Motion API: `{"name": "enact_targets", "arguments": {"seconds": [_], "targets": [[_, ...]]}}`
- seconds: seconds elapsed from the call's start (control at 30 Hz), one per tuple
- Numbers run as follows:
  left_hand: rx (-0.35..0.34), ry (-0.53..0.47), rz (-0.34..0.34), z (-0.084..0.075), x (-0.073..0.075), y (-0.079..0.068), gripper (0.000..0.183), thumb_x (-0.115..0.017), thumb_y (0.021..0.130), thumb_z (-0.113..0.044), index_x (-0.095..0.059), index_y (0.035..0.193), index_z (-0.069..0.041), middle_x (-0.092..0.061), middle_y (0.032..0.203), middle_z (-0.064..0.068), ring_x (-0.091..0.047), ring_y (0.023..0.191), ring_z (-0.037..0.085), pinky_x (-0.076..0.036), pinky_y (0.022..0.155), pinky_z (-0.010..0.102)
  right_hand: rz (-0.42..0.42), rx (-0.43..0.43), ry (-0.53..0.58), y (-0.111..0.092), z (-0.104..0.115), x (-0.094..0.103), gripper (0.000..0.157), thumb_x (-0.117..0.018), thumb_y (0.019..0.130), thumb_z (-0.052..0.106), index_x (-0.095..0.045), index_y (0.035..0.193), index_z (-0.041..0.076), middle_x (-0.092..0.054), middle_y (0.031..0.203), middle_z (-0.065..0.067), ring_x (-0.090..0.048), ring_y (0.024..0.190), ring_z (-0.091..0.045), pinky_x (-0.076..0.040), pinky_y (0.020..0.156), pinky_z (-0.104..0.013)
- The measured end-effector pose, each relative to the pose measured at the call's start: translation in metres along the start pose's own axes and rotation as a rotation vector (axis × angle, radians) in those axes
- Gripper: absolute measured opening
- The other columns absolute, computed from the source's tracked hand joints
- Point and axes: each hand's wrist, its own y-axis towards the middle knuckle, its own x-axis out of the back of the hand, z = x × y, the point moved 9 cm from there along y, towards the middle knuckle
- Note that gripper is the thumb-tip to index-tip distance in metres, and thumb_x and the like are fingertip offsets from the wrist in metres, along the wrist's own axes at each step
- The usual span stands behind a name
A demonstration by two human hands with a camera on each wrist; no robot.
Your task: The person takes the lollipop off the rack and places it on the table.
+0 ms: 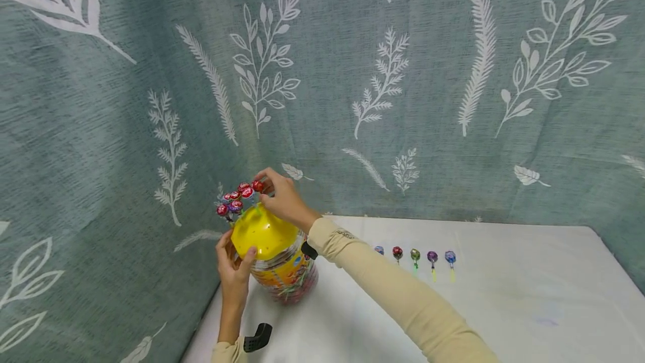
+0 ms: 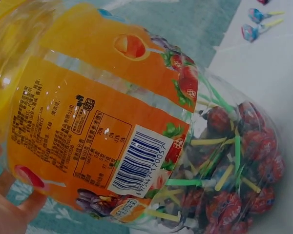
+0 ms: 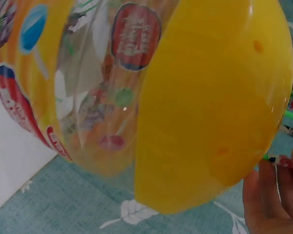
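A clear plastic jar with an orange label and a domed yellow lid leans to the left on the table. Wrapped lollipops with green and yellow sticks fill its lower part. Out of the lid's top stand several lollipops, mostly red. My left hand grips the lid's near left side, thumb in front and fingers partly hidden behind. At the top my right hand pinches a red lollipop, its stick end at the lid. The right wrist view shows those fingers beside the yellow dome.
Right of the jar, several lollipops lie in a row on the white table, among them a red one, a green one and a purple one. A leaf-patterned green cloth hangs behind and along the left.
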Motion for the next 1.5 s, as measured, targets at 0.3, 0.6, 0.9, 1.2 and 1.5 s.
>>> {"name": "enact_targets", "arguments": {"seconds": [0.3, 0.6, 0.9, 1.2, 1.5], "targets": [[0.003, 0.024, 0.003, -0.001, 0.001, -0.002, 0.063, -0.058, 0.089, -0.005, -0.028, 0.144, -0.003, -0.036, 0.141, 0.005, -0.037, 0.126, 0.018, -0.031, 0.101, 0.038, -0.057, 0.030, 0.063, 0.002, -0.002, -0.001, 0.027, -0.050, 0.088, -0.013, -0.052, 0.108, 0.005, -0.061, 0.084, -0.007, -0.061, 0.076, -0.024, -0.044, 0.065, -0.020], [-0.008, 0.022, 0.008, -0.003, -0.001, -0.001, 0.065, -0.058, 0.087, -0.007, -0.028, 0.144, -0.002, -0.035, 0.142, 0.008, -0.034, 0.129, 0.025, -0.030, 0.101, 0.037, -0.149, 0.041, 0.105, 0.003, 0.000, 0.009, 0.028, -0.050, 0.086, -0.015, -0.051, 0.106, 0.004, -0.061, 0.082, -0.008, -0.057, 0.069, -0.023, -0.040, 0.062, -0.021], [0.004, 0.040, -0.002, -0.003, -0.001, 0.000, 0.064, -0.060, 0.088, -0.007, -0.029, 0.143, -0.003, -0.036, 0.141, 0.007, -0.037, 0.127, 0.020, -0.030, 0.101, 0.043, -0.201, 0.098, 0.120, -0.001, 0.006, 0.030, 0.024, -0.057, 0.087, -0.009, -0.053, 0.107, 0.003, -0.066, 0.088, -0.012, -0.062, 0.076, -0.025, -0.049, 0.069, -0.025], [-0.002, 0.023, -0.009, 0.000, 0.003, 0.001, 0.064, -0.059, 0.087, -0.005, -0.028, 0.144, -0.002, -0.037, 0.138, 0.004, -0.038, 0.124, 0.016, -0.033, 0.098, 0.032, -0.204, 0.086, 0.089, -0.019, 0.003, 0.051, 0.027, -0.064, 0.084, -0.005, -0.054, 0.107, 0.003, -0.066, 0.089, -0.015, -0.060, 0.075, -0.020, -0.049, 0.069, -0.021], [-0.008, -0.009, -0.007, 0.001, 0.000, 0.001, 0.065, -0.058, 0.087, -0.005, -0.028, 0.144, -0.003, -0.037, 0.137, 0.003, -0.039, 0.121, 0.011, -0.032, 0.095, 0.025, -0.201, 0.022, 0.057, -0.041, -0.010, 0.075, 0.027, -0.066, 0.084, -0.002, -0.055, 0.108, 0.006, -0.065, 0.088, -0.009, -0.059, 0.075, -0.017, -0.051, 0.069, -0.030]]}}
